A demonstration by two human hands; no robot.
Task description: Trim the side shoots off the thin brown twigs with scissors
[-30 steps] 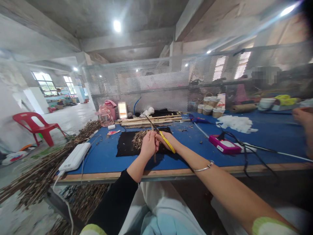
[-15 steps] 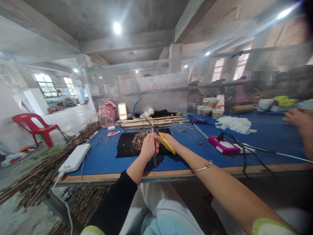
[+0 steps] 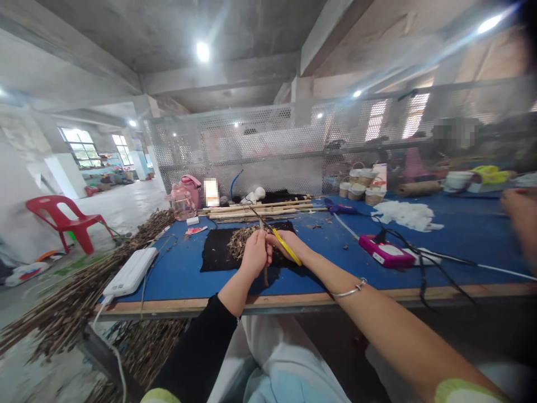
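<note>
table under both hands | black cloth just beyond left hand (wood chips heaped on it) | left hand fisted around upright stick | right hand touching left, fingers closed on yellow scissors, blades angled up-left

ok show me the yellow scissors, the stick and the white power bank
yellow scissors [image 3: 287, 247], head view, on the yellow handle
stick [image 3: 265, 276], head view, on its lower end
white power bank [image 3: 131, 271], head view, on its top face

brown stick upright, yellow scissors angled across
</note>
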